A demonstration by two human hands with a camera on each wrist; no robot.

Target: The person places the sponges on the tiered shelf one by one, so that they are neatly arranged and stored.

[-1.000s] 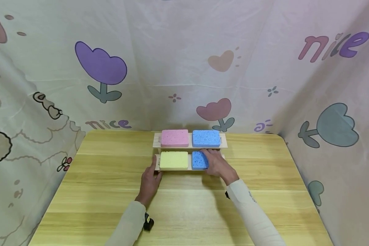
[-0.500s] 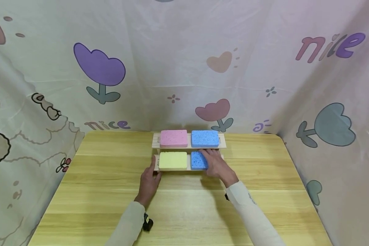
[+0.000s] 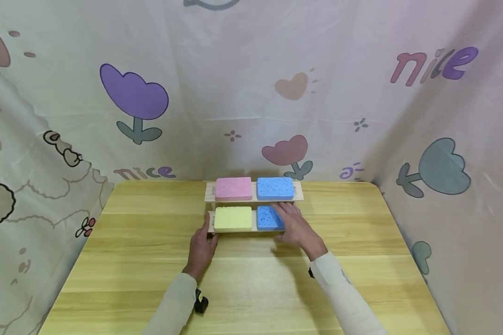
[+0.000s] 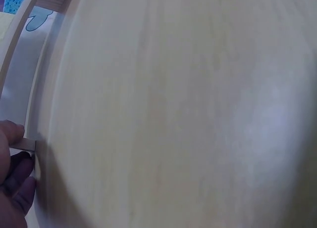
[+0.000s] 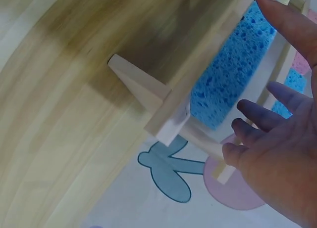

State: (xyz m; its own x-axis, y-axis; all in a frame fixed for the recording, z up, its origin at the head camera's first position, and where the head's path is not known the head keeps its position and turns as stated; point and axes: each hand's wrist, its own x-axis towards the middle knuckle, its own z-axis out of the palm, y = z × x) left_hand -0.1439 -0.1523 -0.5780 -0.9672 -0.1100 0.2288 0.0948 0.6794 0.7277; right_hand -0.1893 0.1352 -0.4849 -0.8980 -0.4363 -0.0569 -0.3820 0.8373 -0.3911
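Observation:
A two-tier wooden rack (image 3: 299, 193) stands near the table's back edge. Its upper tier carries a pink sponge (image 3: 233, 188) and a blue sponge (image 3: 275, 188); a yellow sponge (image 3: 233, 218) and a second blue sponge (image 5: 230, 69) lie on the lower tier. My left hand (image 3: 201, 249) holds the rack's lower left end, its thumb and fingers around a wooden leg (image 4: 24, 144) in the left wrist view. Over the right end of the lower blue sponge is my right hand (image 3: 298, 230), which partly hides it. The right wrist view shows those fingers spread, with nothing between them.
The wooden table (image 3: 251, 288) spreads in front of and beside the rack. A patterned cloth (image 3: 209, 93) hangs right behind the table and along both sides. One rack leg (image 5: 138, 82) stands on the tabletop below the right end.
My right hand has let go of the lower blue sponge, its thumb now apart from it. My left hand keeps its hold on the rack. The head view has shifted slightly.

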